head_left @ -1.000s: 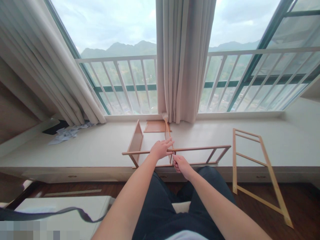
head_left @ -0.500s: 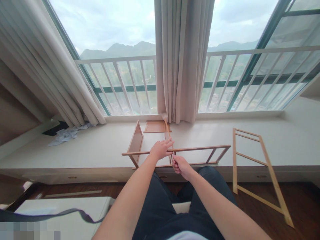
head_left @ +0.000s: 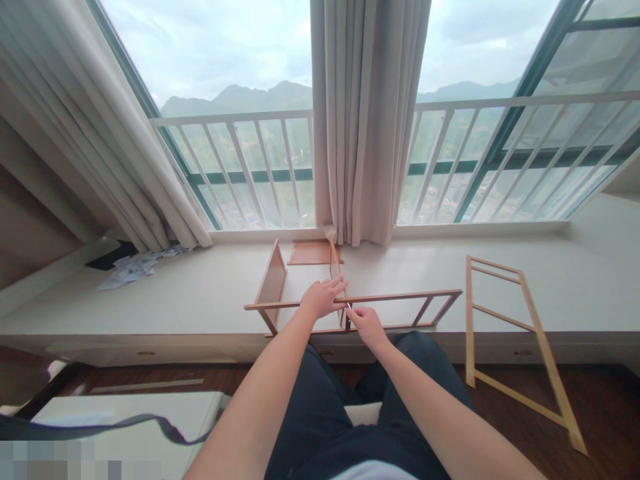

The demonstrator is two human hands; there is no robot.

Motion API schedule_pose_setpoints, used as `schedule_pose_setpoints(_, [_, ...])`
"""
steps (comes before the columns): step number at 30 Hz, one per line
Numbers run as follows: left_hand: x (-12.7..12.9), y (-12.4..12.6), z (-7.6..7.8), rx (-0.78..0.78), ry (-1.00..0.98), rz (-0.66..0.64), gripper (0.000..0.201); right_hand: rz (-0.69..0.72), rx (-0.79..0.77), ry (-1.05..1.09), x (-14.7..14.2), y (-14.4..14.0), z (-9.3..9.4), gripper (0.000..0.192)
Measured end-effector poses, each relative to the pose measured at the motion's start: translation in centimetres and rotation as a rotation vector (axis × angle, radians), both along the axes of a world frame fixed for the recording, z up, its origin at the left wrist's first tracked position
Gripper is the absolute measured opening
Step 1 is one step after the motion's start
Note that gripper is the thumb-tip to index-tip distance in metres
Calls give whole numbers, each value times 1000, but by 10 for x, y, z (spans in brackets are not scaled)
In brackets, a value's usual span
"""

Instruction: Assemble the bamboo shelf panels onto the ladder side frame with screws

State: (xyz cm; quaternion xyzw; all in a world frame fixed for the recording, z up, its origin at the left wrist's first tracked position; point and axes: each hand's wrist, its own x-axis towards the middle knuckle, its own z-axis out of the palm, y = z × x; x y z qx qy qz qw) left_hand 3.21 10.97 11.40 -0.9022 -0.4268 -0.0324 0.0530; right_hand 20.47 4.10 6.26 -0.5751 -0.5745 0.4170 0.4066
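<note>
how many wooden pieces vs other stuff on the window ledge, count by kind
wooden ladder-like frames: 2, one under the left hand and right hand, lying across the panels, one leaning against the ledge
upright wooden panels: 2
flat wooden panel: 1
crumpled paper pile: 1
total: 6

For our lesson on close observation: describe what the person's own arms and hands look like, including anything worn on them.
Both arms are bare along their whole visible length, with no sleeves in sight. The left hand and right hand wear no gloves, and no rings, watch or bracelet can be seen. The fingers are uncovered. Below the arms, dark trousers cover the legs, with a strip of light cloth at the bottom edge.
</note>
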Motion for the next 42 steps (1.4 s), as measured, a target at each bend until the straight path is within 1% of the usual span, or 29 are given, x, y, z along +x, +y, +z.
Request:
schedule_pose_setpoints(4, [0,-1,0,4,-4,-1,65,-30,86,-261,0,-2,10,47])
schedule_pose_setpoints(10, [0,-1,0,5,-4,3,66,-31,98,-608,-4,-6,20,33])
schedule_pose_setpoints(13, [0,-1,-1,8,-12,-2,67,-15,99,-705,-4,-6,23,30])
schedule_pose_setpoints(17, [0,-1,-1,8,-14,0,66,-3,111,-746,-2,-6,22,31])
schedule_pose_setpoints(22, [1,-2,1,5,-6,2,65,-13,121,-704,2,-6,17,34])
schedule_pose_setpoints(26, [1,-2,2,3,1,3,65,-2,126,-607,4,-7,13,34])
schedule_pose_setpoints(33, [1,-1,2,4,7,-1,66,83,106,-288,4,0,2,45])
schedule_pose_setpoints(37, [2,-2,2,6,13,-2,65,128,51,-114,2,5,-6,48])
schedule_pose_setpoints(42, [1,-1,2,6,0,2,65,153,-41,49,-1,5,-11,48])
